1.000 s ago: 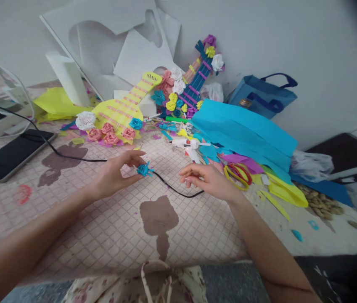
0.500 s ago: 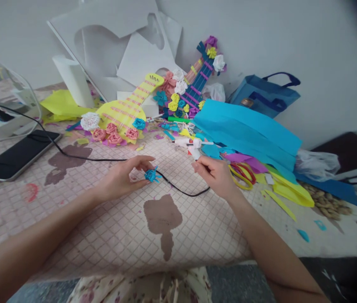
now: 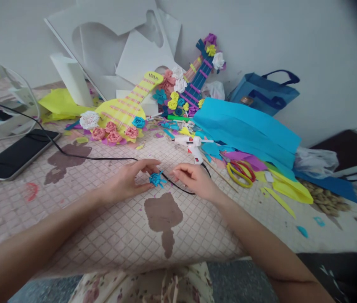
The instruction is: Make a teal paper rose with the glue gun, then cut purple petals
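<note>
My left hand (image 3: 129, 181) pinches a small blue paper flower (image 3: 157, 178) between thumb and fingertips, just above the patterned tablecloth (image 3: 109, 227). My right hand (image 3: 194, 179) sits close to the flower's right side, fingers curled toward it and the fingertips a little short of it. I see nothing held in the right hand. A black cable (image 3: 102, 158) runs under both hands. A white glue gun (image 3: 192, 145) lies just beyond my right hand.
A yellow paper guitar (image 3: 124, 111) with paper roses lies at the back, a blue one (image 3: 197, 80) leans on the wall. Blue and yellow paper sheets (image 3: 247, 130), scissors (image 3: 239, 173), a blue bag (image 3: 260, 94), a tablet (image 3: 14, 153) and white foam boards (image 3: 118, 46) surround the work area.
My right hand drew back from near the glue gun and moved left toward the flower. My left hand shifted slightly right with the flower.
</note>
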Action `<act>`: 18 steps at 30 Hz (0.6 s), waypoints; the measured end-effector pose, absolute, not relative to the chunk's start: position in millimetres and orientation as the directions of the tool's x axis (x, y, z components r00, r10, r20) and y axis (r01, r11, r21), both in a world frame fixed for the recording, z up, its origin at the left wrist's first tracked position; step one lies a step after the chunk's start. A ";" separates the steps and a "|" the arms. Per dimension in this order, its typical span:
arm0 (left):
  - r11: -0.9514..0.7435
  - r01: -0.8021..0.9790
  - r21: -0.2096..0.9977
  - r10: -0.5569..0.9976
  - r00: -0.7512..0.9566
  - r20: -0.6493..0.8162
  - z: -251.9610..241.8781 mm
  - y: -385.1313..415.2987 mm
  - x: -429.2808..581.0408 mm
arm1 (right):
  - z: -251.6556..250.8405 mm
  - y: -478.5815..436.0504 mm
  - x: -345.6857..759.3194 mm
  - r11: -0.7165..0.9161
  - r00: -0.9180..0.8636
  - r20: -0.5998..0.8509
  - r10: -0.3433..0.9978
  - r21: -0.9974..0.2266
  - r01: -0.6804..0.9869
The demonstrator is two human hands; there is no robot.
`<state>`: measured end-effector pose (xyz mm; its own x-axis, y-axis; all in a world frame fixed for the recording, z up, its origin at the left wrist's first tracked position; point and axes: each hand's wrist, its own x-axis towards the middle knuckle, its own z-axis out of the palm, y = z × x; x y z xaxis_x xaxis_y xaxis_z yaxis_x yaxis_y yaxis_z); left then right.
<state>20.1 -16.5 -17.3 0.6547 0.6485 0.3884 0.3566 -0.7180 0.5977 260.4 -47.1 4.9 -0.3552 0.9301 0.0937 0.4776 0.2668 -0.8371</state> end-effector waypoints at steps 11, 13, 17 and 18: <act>-0.764 0.322 0.559 0.599 0.677 0.428 -18.7 -22.9 26.0 | -6.4 -51.7 240.0 0.181 -0.412 0.011 0.911 -0.908 0.377; -0.764 0.316 0.562 0.596 0.679 0.429 -19.0 -23.3 25.9 | -7.6 -50.8 240.7 0.168 -0.423 0.012 0.906 -0.927 0.335; -0.756 0.329 0.566 0.608 0.672 0.422 -20.2 -23.3 25.1 | -9.7 -47.9 244.5 0.062 -0.393 -0.041 0.919 -0.967 0.246; -0.756 0.328 0.567 0.609 0.671 0.423 -20.4 -23.1 24.9 | -9.6 -47.5 245.3 0.019 -0.378 -0.063 0.924 -0.977 0.210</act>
